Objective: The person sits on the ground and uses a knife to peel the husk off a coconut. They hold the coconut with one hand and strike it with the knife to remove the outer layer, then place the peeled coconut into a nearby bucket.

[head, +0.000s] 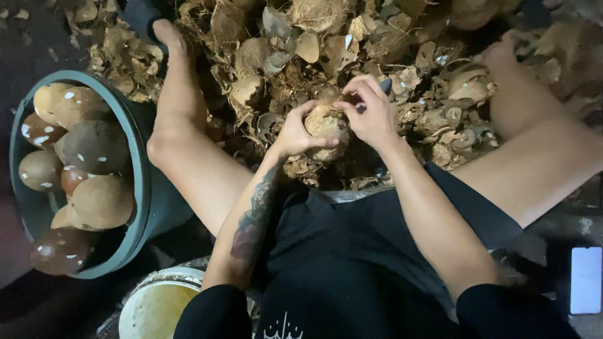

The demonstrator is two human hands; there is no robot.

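A brown, partly peeled coconut [325, 124] is held between my knees above a heap of shell scraps. My left hand [294, 133] cups it from the left, thumb across its front. Pressed on its top right is my right hand [370, 112], fingers curled around a small dark tool whose tip [385, 84] pokes out behind the knuckles. Most of that tool is hidden.
A grey-green tub [142, 188] at my left holds several peeled brown coconuts [94, 147]. A white bucket [157, 306] stands near the bottom edge. Husk and shell pieces [282, 50] cover the floor ahead, between my bare legs. A pale phone [586, 279] lies at right.
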